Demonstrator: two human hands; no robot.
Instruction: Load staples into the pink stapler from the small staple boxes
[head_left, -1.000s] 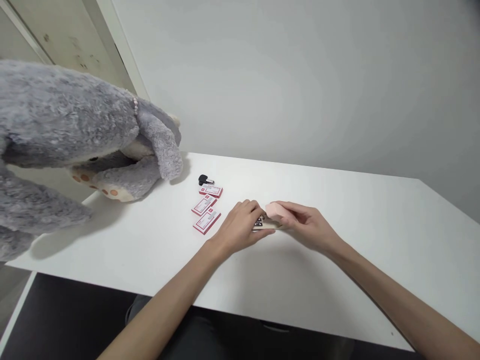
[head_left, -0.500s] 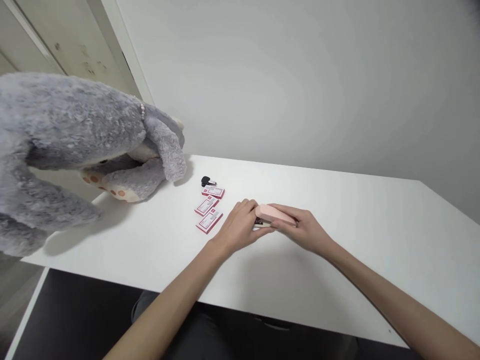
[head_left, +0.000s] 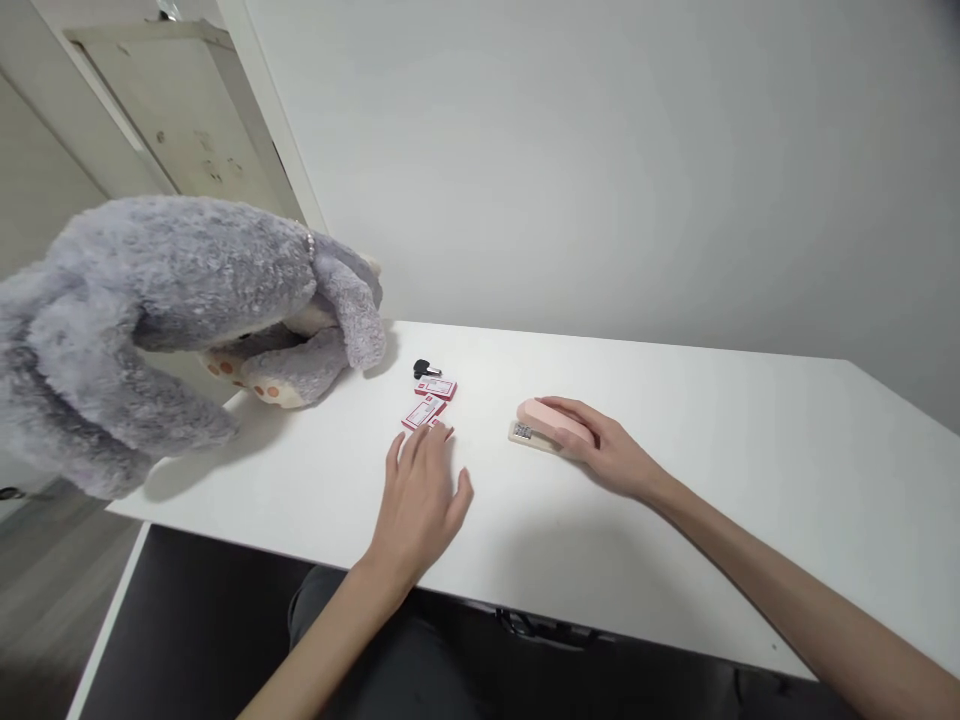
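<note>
A pink stapler with a pale base rests on the white table, and my right hand is wrapped round its rear part. The stapler's front end points left, with the metal plate on its base showing. My left hand is open, fingers spread, over the nearest of several small red-and-white boxes. Most of that nearest box is hidden under my fingers; whether they touch it I cannot tell. Another such box lies farther back, beside a small black object with a metal tip.
A large grey plush toy leans over the left end of the white table. Behind the table rises a plain grey wall. A pale cabinet stands at the back left.
My left hand has left the stapler and moved left and nearer to me, over the nearest box. My right hand keeps hold of the stapler. The view has shifted slightly left.
</note>
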